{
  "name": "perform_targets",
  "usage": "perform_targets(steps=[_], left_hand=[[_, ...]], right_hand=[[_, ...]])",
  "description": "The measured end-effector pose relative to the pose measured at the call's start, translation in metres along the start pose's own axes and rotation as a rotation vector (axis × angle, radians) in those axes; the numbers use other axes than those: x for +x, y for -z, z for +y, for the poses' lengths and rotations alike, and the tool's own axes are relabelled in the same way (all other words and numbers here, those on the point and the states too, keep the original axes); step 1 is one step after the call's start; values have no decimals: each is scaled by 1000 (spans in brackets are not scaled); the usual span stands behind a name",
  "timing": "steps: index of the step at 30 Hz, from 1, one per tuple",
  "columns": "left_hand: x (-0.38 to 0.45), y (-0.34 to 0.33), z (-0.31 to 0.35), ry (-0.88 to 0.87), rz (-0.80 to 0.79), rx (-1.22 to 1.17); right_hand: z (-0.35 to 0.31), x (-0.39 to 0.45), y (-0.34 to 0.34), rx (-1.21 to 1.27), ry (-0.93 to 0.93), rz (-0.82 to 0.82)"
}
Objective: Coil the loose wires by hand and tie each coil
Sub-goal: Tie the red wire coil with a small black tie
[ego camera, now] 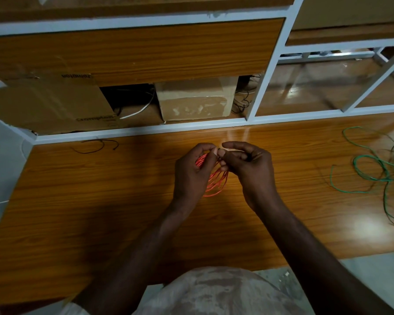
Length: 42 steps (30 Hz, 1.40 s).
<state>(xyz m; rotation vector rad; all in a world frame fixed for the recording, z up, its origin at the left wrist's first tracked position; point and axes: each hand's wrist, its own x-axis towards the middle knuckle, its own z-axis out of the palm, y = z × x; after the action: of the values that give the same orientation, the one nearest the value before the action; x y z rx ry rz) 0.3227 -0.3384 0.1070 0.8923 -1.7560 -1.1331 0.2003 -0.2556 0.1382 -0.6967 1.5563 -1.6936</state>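
Gripping a red wire coil (215, 178) above the wooden desk (100, 201), the left hand (192, 171) curls around it while the right hand (248, 164) pinches at its top. Loose green wire (373, 169) sprawls far right; a black wire scrap (96, 146) lies back left, before cardboard boxes (191, 98).

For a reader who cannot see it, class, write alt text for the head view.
Two hands, left hand and right hand, hold a coil of thin red wire above a wooden table, fingertips pinching together at its top. Loose green wire sprawls at the right.

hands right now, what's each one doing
Left hand: grips the red wire coil.
Right hand: fingers curled, pinching at the top of the coil; what it pinches cannot be told.
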Motion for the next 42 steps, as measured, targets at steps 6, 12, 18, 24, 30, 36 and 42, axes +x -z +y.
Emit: perform_targets(steps=[6, 12, 18, 24, 30, 36, 42], left_hand=[[0, 5, -4, -47, -95, 5], [2, 10, -11, -44, -203, 2], [5, 11, -16, -44, -268, -77], [1, 6, -22, 101, -214, -146], [-1, 22, -24, 107, -306, -96], [-5, 53, -45, 165, -280, -110], [-9, 98, -67, 299, -91, -254]], right_hand=[[-9, 13, 14, 58, -248, -153], [-13, 27, 25, 97, -450, -221], [-18, 35, 31, 44, -379, -183], [-16, 35, 17, -259, -21, -228], [-13, 35, -7, -464, 265, -234], [-4, 43, -23, -397, 74, -394], [35, 39, -61, -637, 63, -823]])
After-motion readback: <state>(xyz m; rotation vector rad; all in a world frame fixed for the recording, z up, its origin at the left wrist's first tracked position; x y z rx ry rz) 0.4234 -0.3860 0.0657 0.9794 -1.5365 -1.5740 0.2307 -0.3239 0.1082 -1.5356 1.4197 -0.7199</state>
